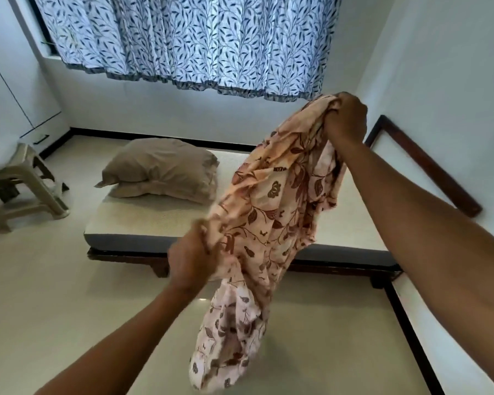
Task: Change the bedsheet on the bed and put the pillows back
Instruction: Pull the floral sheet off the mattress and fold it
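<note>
A peach bedsheet with brown flowers hangs bunched in the air in front of the bed. My right hand grips its top end, held high. Lower down, my left hand grips a fold of the same sheet; it is blurred. The sheet's loose end dangles toward the floor. Behind it lies the bare cream mattress on a low dark frame. Two taupe pillows are stacked at the mattress's far left end.
A beige plastic stool stands on the floor left of the bed. A leaf-patterned curtain covers the window on the far wall. The dark wooden headboard leans along the right wall. Tiled floor spreads in front of the bed.
</note>
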